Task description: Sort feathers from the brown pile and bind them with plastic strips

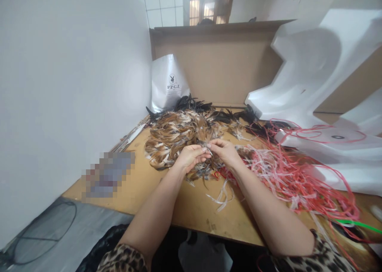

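Note:
My left hand point(194, 157) and my right hand point(222, 150) meet over the middle of the table, fingertips pinched together. Between them is a small bunch of brown feathers point(204, 133), its tuft pointing away from me; the quill ends are mostly hidden by my fingers. Just beyond and to the left lies a large heap of brown and cream feathers point(167, 135), with black feathers point(191, 103) along its back. Some darker loose feathers point(203, 170) lie beneath my hands. A tangle of red and white plastic string point(286, 168) spreads to the right of my right forearm.
A white printed bag point(168, 83) stands at the back left before a tall cardboard panel point(221, 65). White sheeting point(307, 73) drapes along the right. A wall point(89, 65) borders the wooden table point(191, 208) on the left, near a blurred-out patch point(109, 174).

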`<state>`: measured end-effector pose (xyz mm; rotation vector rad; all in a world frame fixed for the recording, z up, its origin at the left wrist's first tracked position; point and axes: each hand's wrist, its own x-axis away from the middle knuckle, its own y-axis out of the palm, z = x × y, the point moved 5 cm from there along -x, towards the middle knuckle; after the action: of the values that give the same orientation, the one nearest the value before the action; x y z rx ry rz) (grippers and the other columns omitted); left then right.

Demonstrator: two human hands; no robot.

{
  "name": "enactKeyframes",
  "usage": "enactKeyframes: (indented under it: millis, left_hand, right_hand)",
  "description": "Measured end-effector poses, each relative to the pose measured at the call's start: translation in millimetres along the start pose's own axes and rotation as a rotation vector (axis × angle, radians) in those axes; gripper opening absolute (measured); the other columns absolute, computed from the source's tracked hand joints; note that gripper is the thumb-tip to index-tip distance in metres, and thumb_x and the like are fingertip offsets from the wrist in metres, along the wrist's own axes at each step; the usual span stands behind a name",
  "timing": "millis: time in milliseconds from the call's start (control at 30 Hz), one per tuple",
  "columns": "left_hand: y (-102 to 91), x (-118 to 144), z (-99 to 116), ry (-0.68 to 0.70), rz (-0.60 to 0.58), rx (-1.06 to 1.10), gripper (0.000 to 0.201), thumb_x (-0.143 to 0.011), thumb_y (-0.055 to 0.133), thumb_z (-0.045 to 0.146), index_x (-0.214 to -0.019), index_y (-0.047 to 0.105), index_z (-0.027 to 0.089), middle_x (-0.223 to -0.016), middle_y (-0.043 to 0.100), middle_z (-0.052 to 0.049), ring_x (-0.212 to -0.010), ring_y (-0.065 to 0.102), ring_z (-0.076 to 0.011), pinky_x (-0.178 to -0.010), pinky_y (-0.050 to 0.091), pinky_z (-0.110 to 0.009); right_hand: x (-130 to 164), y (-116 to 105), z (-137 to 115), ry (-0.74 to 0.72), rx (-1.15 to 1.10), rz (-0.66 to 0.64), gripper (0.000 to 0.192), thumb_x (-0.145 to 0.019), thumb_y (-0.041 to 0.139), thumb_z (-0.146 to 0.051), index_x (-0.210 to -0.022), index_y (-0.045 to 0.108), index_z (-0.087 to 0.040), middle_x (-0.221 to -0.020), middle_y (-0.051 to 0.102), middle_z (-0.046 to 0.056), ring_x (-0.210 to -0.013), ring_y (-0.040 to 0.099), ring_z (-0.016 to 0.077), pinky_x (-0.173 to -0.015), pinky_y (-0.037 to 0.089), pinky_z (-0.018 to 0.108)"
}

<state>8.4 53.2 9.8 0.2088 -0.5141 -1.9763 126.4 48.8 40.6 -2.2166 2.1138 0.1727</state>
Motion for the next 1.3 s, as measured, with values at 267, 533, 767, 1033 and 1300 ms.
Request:
enactKeyframes:
  millis: [267,533,767,1033,1300]
  left_hand:
    - [-2.9,0.1,5.3,0.068,0.147,-0.063,0.016,-0.065,0.064,0.022,-0.069,0.057,0.009,-0.064,0.063,-0.008,-0.058,0.061,-0.0111,-0.049,0.044,-0.015]
    - [-4.8,-1.4,4.4,0.102,0.166,-0.053,0.019,-0.064,0.065,0.025,-0.069,0.055,0.009,-0.069,0.063,-0.008,-0.057,0.060,-0.0105,-0.049,0.044,-0.016]
    - [-6.7,-2.0,3.0,0.098,0.154,-0.003,0.020,-0.064,0.065,0.025,-0.071,0.055,0.010,-0.075,0.064,-0.009,-0.061,0.061,-0.0119,-0.050,0.044,-0.016]
    - [-5.9,-2.0,0.6,0.045,0.106,0.080,0.017,-0.066,0.063,0.023,-0.074,0.055,0.010,-0.080,0.065,-0.011,-0.066,0.062,-0.0118,-0.052,0.043,-0.015]
    - [0.3,-1.7,-2.0,0.029,0.053,0.144,0.013,-0.067,0.063,0.018,-0.071,0.055,0.009,-0.071,0.063,-0.007,-0.062,0.061,-0.0111,-0.049,0.043,-0.014]
  right_hand:
    - [0.8,-0.6,-5.0,-0.074,0.219,0.032,0.022,-0.058,0.064,-0.033,-0.069,0.061,-0.014,-0.062,0.061,0.001,-0.053,0.052,0.0107,-0.054,0.040,0.023]
    - [2.8,-1.6,-9.9,-0.138,0.486,0.056,0.019,-0.062,0.056,-0.032,-0.066,0.061,-0.014,-0.058,0.060,0.002,-0.048,0.047,0.0099,-0.047,0.036,0.021]
    - [2.8,-4.4,-10.2,-0.128,0.377,0.088,0.023,-0.061,0.058,-0.036,-0.067,0.062,-0.014,-0.053,0.056,0.000,-0.044,0.043,0.0084,-0.043,0.033,0.021]
    - [-3.3,-10.6,6.4,-0.047,-0.114,0.206,0.024,-0.059,0.063,-0.038,-0.069,0.059,-0.017,-0.049,0.049,-0.005,-0.040,0.038,0.0062,-0.042,0.031,0.020]
    - [5.6,6.4,7.0,-0.050,-0.088,0.158,0.024,-0.060,0.063,-0.037,-0.072,0.058,-0.017,-0.063,0.059,0.000,-0.056,0.054,0.0117,-0.058,0.044,0.025]
